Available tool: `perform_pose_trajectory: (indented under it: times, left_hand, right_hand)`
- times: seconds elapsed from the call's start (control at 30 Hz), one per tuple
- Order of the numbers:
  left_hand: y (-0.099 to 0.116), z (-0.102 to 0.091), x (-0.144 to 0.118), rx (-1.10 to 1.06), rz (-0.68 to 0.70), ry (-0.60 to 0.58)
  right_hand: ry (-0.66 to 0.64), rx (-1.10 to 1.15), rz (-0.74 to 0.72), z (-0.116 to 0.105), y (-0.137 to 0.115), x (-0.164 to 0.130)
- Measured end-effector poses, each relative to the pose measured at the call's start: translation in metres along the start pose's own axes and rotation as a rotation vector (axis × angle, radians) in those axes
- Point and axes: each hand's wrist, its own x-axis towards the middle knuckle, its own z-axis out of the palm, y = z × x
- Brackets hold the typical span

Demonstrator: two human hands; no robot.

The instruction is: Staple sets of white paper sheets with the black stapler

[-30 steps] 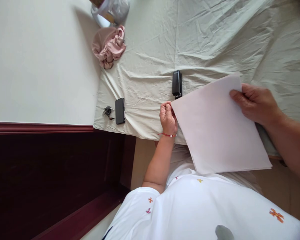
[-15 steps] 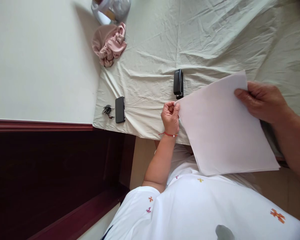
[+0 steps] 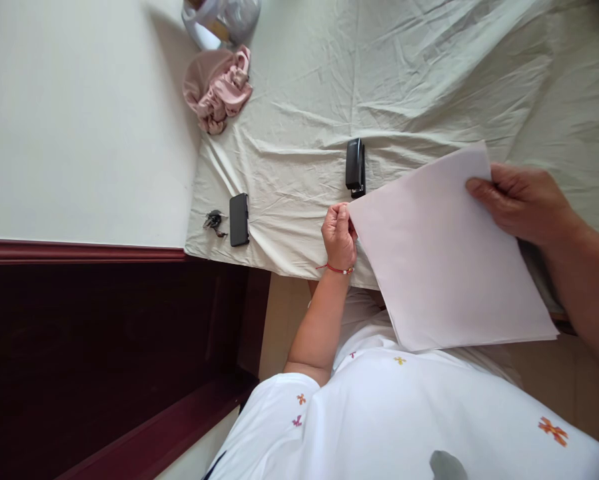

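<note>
Left hand: the left hand [image 3: 338, 235] is curled closed, its fingertips pinching the near left corner of the stack of paper [image 3: 444, 253]; a red string bracelet [image 3: 335, 269] circles the wrist.
Right hand: the right hand [image 3: 522, 202] grips the far right edge of the stack, thumb lying on the top sheet, the other fingers folded under and out of sight.
Stack of paper: plain white sheets, held between both hands and turned at an angle, above the near edge of the bed [image 3: 429, 73]; its lower corner reaches over the person's lap. The sheets look evenly stacked along the near edge; how many there are cannot be told.
Stapler: a black stapler [image 3: 354, 167] lies on the sheet just beyond the left hand, its near end close to the paper's left corner; whether it touches the paper cannot be told.
Phone: a dark phone [image 3: 239, 219] lies flat near the bed's left corner, well apart from the hands.
Keys: a small dark bunch of keys [image 3: 214, 222] sits just left of the phone.
Pink cloth: a crumpled pink cloth [image 3: 218, 88] rests at the bed's left edge, farther back.
Plastic bag: a clear plastic bag [image 3: 224, 19] sits behind the pink cloth, partly cut off at the top.
Bed cover: pale, wrinkled sheet.
</note>
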Motion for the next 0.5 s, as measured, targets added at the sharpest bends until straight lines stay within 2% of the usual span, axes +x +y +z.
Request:
perform_pose_trajectory:
  times: [0.17, 0.37, 0.5]
  left_hand:
    - [0.0, -0.001, -0.001, 0.013, 0.017, 0.023]
    - [0.002, 0.001, -0.001, 0.066, 0.021, 0.019]
    - [0.015, 0.006, 0.005, 0.112, -0.088, 0.098]
  right_hand:
    - [-0.012, -0.021, 0.047, -0.001, -0.001, 0.001]
    - [-0.014, -0.038, 0.019, -0.001, -0.003, 0.002]
    - [-0.006, 0.131, 0.096, 0.003, -0.002, 0.001]
